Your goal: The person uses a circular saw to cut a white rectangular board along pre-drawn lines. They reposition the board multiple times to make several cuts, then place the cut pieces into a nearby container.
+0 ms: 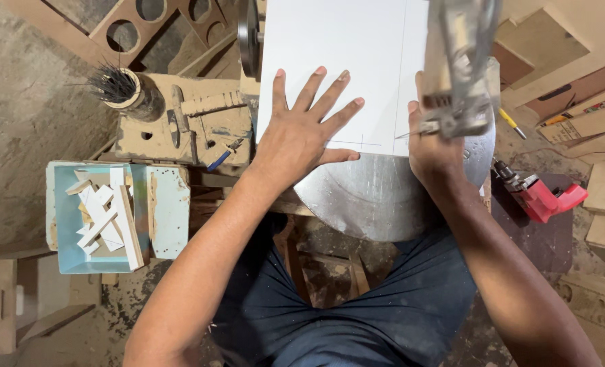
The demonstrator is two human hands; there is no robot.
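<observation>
Item: white board (343,61), flat sheet, upper centre of the frame; lies on a round metal worktop (363,200), its long axis running up the frame away from the person, near edge square to the body; thin pencil lines show, one running lengthwise near the right edge, a short cross mark near the bottom edge.

Left hand (302,132): spread flat, fingers splayed, palm pressing down on the lower left part of the board; grasping nothing.

Right hand (431,146): at the board's lower right corner, partly hidden behind a blurred metal machine part (462,68) close to the camera; thumb rests on the board edge; whether it grips or only presses, cannot tell.

Progress, by judgement: board marked and set in place at the machine; no cut visible along the pencil line from here, so the cutting seems yet to be done.

Surrounds: light blue tray (68,217) of small white offcuts, left of frame; brush in a cup (122,88), upper left; red power tool (540,197), right; yellow pencil (511,124), right of the machine; brown boards stacked at the upper right.
</observation>
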